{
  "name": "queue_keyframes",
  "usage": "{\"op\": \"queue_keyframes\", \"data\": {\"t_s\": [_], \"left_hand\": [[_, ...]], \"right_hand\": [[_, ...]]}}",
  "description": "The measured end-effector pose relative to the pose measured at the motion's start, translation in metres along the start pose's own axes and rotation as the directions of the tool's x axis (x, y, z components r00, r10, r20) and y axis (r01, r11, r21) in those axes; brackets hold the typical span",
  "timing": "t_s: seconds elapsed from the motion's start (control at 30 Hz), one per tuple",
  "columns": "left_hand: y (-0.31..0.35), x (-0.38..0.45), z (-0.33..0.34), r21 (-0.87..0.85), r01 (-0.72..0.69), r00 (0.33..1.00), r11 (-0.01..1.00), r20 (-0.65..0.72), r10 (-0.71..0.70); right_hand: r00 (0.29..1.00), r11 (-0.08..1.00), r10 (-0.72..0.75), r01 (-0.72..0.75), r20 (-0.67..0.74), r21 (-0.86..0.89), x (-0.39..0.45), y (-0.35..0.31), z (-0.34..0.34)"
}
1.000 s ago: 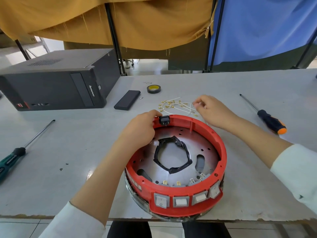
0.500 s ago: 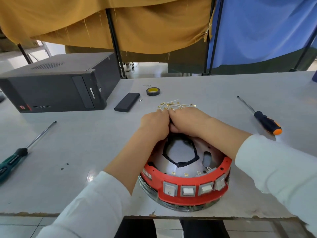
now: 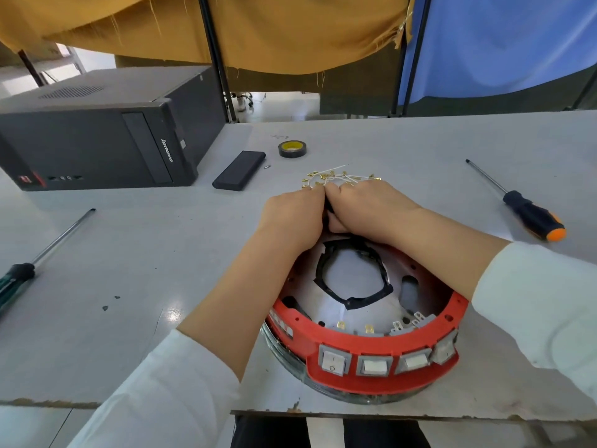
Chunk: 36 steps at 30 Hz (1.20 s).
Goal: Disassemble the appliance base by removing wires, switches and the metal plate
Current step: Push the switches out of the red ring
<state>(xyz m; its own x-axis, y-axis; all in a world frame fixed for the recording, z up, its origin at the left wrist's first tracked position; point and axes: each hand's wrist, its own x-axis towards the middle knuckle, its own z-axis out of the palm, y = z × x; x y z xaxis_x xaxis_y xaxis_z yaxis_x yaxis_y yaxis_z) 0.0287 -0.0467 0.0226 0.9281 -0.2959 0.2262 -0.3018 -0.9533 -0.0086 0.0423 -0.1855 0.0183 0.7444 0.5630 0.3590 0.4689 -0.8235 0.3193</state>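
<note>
The round red appliance base [image 3: 381, 376] lies at the table's near edge, with several white rocker switches [image 3: 371, 365] along its front wall. Inside it a metal plate [image 3: 400, 302] carries a black gasket ring [image 3: 355, 276]. My left hand [image 3: 290, 218] and my right hand [image 3: 368, 211] meet at the far rim, fingers curled together round a small black part that is mostly hidden between them. Removed white wires with brass terminals [image 3: 326, 179] lie on the table just beyond my knuckles.
A black computer tower [image 3: 97, 137] stands at the back left, with a black flat box [image 3: 239, 171] and a tape roll [image 3: 292, 149] near it. A green-handled screwdriver [image 3: 19, 276] lies left, an orange-and-black one [image 3: 529, 215] right.
My right hand left the wire pile and joined the left hand at the base's far rim. Both now grip the black part there. The view has tilted closer.
</note>
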Motion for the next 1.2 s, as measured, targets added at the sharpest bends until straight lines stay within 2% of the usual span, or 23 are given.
{"op": "queue_keyframes", "data": {"t_s": [0.2,0.27,0.4,0.5,0.6,0.73,0.83,1.0,1.2], "left_hand": [[0.0,0.0,-0.002,-0.036,0.026,1.0,0.999,0.017,-0.026],[0.0,0.0,-0.003,-0.061,0.025,0.999,0.998,0.025,-0.023],[0.001,0.0,-0.006,-0.286,0.022,1.0,0.958,0.015,-0.019],[0.004,-0.003,-0.01,-0.392,-0.119,0.993,0.912,-0.06,0.103],[0.009,0.0,-0.006,-0.247,-0.217,0.975,0.944,-0.019,0.219],[0.017,0.01,0.001,0.11,-0.207,0.977,0.972,-0.033,0.212],[0.022,0.015,0.008,0.267,-0.21,0.97,0.94,-0.063,0.235],[0.022,0.024,0.01,0.317,-0.236,0.962,0.919,-0.059,0.267],[0.013,0.022,0.012,0.296,-0.312,0.934,0.903,-0.08,0.349]], "right_hand": [[1.0,1.0,0.013,-0.013,-0.017,0.009,-0.001,-0.001,-0.001],[0.999,0.996,0.042,-0.041,-0.009,0.078,-0.004,-0.001,-0.004],[0.981,0.946,0.18,-0.192,0.071,0.262,-0.01,0.006,-0.009],[0.939,0.928,0.28,-0.318,0.198,0.193,-0.013,0.014,-0.01],[0.941,0.935,0.256,-0.299,0.221,0.19,-0.014,0.017,-0.009],[0.946,0.945,0.231,-0.274,0.23,0.18,-0.013,0.017,-0.01],[0.941,0.943,0.246,-0.288,0.234,0.167,-0.014,0.017,-0.011],[0.926,0.929,0.26,-0.316,0.273,0.19,-0.013,0.017,-0.013],[0.923,0.928,0.278,-0.33,0.267,0.173,-0.013,0.016,-0.014]]}}
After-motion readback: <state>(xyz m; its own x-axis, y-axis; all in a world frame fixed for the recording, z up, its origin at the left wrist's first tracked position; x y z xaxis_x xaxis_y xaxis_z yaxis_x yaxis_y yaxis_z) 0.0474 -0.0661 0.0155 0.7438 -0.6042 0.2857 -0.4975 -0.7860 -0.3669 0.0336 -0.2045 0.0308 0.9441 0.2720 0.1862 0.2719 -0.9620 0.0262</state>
